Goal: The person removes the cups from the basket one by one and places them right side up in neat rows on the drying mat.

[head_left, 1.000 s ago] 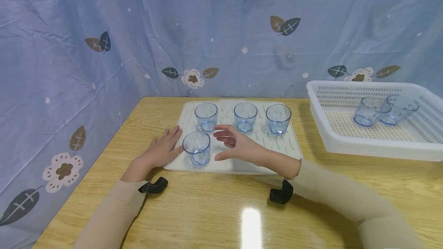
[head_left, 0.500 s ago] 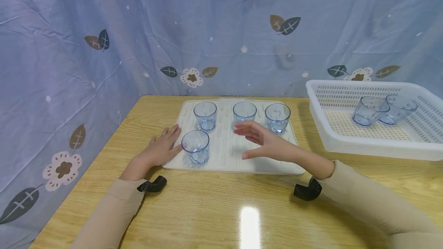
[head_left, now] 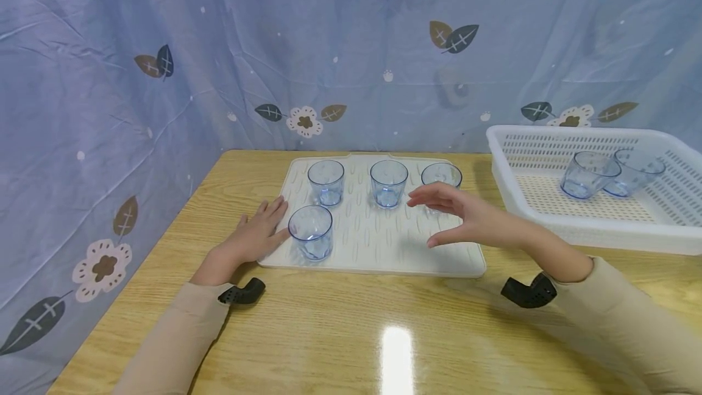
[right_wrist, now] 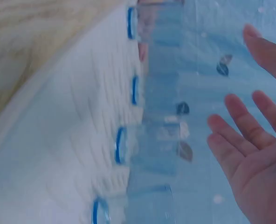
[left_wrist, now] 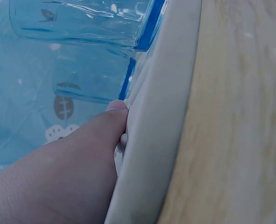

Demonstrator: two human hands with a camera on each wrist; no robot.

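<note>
My left hand lies flat at the left edge of a white drying mat, its thumb on the mat beside the front glass. That clear blue glass stands upright at the mat's front left. Along the back of the mat stand a left glass, a middle glass and a right glass, all upright. My right hand hovers over the mat's right part, fingers spread from the thumb and holding nothing. In the head view it partly hides the right glass.
A white plastic basket stands at the right on the wooden table. Inside it, two more blue glasses lean together, a nearer glass and a farther glass. A patterned blue curtain hangs behind and at the left.
My right hand has moved away from the front glass, rightward across the mat toward the basket side. The left hand and the glasses stay where they were.
</note>
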